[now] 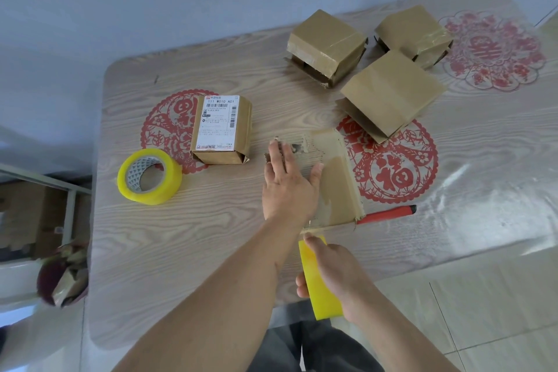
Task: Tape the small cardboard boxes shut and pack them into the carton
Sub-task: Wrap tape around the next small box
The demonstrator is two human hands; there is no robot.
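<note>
Nearest the camera, the right hand (332, 278) curls its fingers around a yellow roll of packing tape (320, 284) held off the near edge of the pale wood-grain table (181, 251), with a strip of tape running up to the near end of a flattened, torn brown cardboard box (335, 178). The left hand (287, 187) lies flat on that box, fingers straight and spread. Just right of the box lies a red utility knife (386, 214); well to its left a second yellow tape roll (149, 177) lies on its side. Beyond that roll stands a small brown cardboard box (222, 130) with a white shipping label reading "111 W010 A01" above barcodes. Farther back and right of the flattened box sit three taped brown cardboard boxes (389, 93), (326, 45), (413, 30). Red paper-cut decorations (392, 172) lie under the table's clear cover.
</note>
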